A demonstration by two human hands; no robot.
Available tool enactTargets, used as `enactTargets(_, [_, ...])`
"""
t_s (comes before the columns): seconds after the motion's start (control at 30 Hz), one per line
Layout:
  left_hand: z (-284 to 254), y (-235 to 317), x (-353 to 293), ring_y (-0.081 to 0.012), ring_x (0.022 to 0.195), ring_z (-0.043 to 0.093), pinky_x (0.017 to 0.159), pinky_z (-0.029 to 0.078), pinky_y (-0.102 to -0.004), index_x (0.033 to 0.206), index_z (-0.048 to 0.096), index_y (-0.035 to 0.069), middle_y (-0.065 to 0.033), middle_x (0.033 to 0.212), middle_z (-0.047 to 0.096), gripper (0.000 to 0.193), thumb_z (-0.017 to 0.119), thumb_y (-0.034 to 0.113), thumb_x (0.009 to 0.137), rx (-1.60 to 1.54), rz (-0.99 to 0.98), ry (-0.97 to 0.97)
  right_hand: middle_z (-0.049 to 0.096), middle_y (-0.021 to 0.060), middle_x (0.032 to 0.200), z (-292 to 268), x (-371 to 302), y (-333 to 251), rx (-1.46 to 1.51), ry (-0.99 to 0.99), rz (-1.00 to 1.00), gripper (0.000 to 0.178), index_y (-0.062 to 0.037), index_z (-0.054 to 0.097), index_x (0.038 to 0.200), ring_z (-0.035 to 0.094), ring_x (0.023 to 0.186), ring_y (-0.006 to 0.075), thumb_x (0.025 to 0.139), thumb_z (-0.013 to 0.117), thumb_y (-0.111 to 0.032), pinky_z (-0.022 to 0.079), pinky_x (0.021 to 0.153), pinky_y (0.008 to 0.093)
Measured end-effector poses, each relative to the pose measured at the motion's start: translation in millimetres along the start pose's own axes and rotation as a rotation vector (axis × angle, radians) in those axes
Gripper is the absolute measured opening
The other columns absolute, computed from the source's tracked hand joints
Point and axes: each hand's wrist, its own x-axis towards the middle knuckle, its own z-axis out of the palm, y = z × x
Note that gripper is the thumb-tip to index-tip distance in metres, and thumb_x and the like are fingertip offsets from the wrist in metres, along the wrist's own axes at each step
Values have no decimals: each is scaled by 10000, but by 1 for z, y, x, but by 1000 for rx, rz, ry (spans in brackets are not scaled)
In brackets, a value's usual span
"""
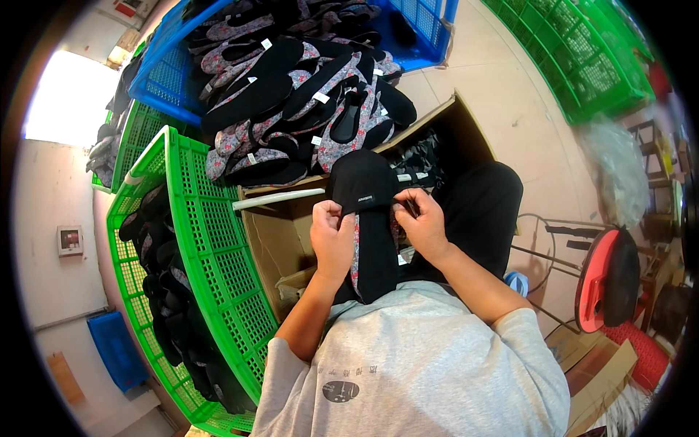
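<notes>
While both hands are pinching it, the black shoe upper (pixel 368 218) is hanging over the person's lap, near the cardboard box (pixel 277 240). The left hand (pixel 331 237) is closing on its left edge, and the right hand (pixel 422 222) is closing on its right edge. A loosening pinch could be letting it drop into the box. The 2 crates, blue crate (pixel 164 76) far and green crate (pixel 211 247) left, are holding more uppers.
</notes>
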Motion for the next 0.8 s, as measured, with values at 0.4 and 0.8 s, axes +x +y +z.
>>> enactTargets(0.4, [-33,59,17,-170,892,632,783,551,-380,1003,493,109,-33,973,622,103,593,119,982,-938,-336,308,586,87,1328,-21,-11,-23,459,-440,-47,416,-26,584,1283,582,1102,124,895,719,-88,463,928,253])
enactTargets(0.8, [-13,52,-14,-155,976,632,843,530,-335,1169,539,75,-50,1085,640,169,560,99,1003,-778,-300,167,640,70,1175,-1,-19,-8,384,-271,14,358,-4,601,1196,590,1046,96,873,749,-46,490,911,255])
